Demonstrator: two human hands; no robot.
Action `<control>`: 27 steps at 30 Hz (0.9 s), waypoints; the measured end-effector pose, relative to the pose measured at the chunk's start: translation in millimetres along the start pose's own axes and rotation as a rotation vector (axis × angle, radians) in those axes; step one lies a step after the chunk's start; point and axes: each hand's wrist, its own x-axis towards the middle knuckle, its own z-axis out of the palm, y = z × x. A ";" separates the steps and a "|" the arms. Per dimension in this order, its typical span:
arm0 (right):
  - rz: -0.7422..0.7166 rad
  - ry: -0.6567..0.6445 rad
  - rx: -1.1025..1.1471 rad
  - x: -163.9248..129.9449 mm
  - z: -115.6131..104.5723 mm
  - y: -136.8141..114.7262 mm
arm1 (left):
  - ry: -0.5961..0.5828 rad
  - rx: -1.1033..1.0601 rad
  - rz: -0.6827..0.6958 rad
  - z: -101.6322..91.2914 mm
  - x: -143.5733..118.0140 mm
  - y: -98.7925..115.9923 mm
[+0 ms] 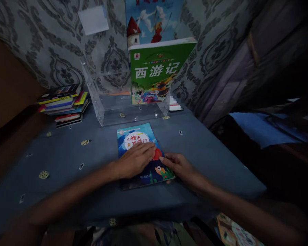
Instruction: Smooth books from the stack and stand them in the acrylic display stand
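Observation:
A thin blue picture book (133,136) lies on the cloth-covered table in front of me, its cover up, with a white oval title and an orange fish. My left hand (137,159) rests flat across the middle of the cover, fingers stretched towards the right. At the book's right edge, my right hand (178,165) grips it, thumb on top and fingers underneath, partly hidden. Behind the book stands a clear acrylic rack (99,109), and a thick green book (154,75) is upright at its right end.
To the left is a stack of books (66,104). A large blue picture book (150,24) stands behind the green one against the patterned wall. A white card (93,20) is on the wall. The dark blue tablecloth (195,143) reaches the table's right edge, beside a purple curtain (228,65).

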 end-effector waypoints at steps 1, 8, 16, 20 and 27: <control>0.009 -0.003 0.003 -0.3 -0.2 -0.3 | -0.005 0.051 -0.018 1.4 9.4 -7.9; 0.036 -0.022 0.016 -2.4 -3.1 0.4 | -0.018 0.223 -0.122 0.0 58.8 -55.4; 0.050 -0.094 0.109 -9.3 -9.4 -1.4 | 0.076 0.072 -0.106 5.4 60.8 -61.4; 0.086 -0.084 0.123 -23.5 -18.2 1.8 | 0.102 0.001 -0.103 8.4 61.5 -66.7; 0.041 -0.044 0.120 -30.4 -21.5 12.3 | 0.095 0.001 -0.031 6.4 53.3 -52.5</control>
